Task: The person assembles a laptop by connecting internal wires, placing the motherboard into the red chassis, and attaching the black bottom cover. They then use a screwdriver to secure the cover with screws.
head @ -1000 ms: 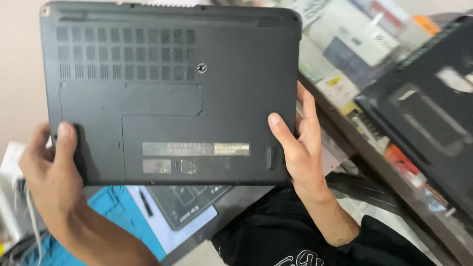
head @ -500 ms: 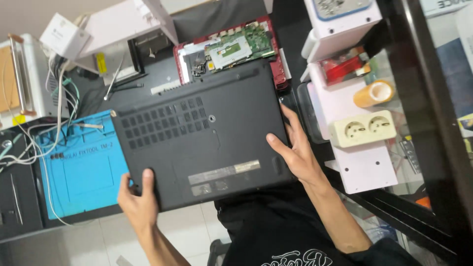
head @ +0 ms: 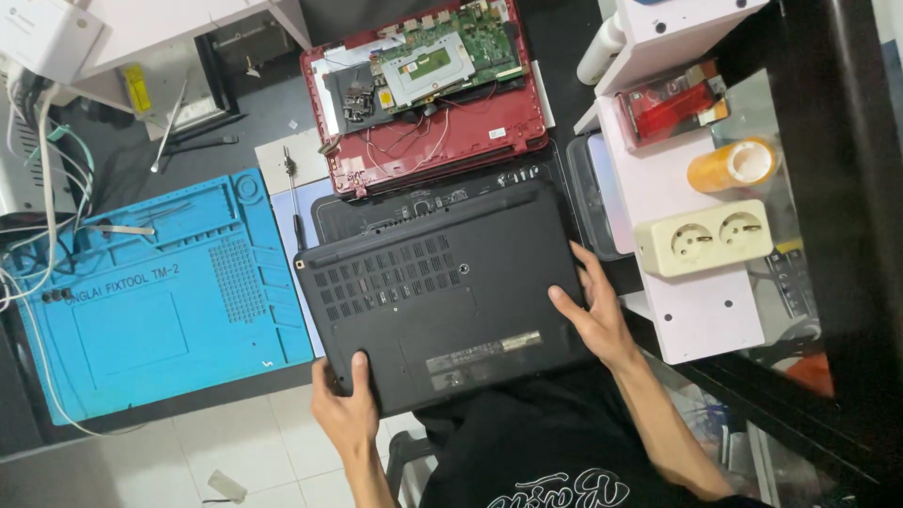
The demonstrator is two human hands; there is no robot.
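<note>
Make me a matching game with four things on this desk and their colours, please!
Things:
1. laptop held bottom-up in both hands
2. work mat on the left
3. opened laptop with its circuit board showing
4. double wall socket on the right

Colours:
A. cream
B. red
C. black
D. blue

Pairs: 1-C, 2-D, 3-B, 4-A. The left hand grips the black laptop's near corner; the right hand holds its right edge.
</note>
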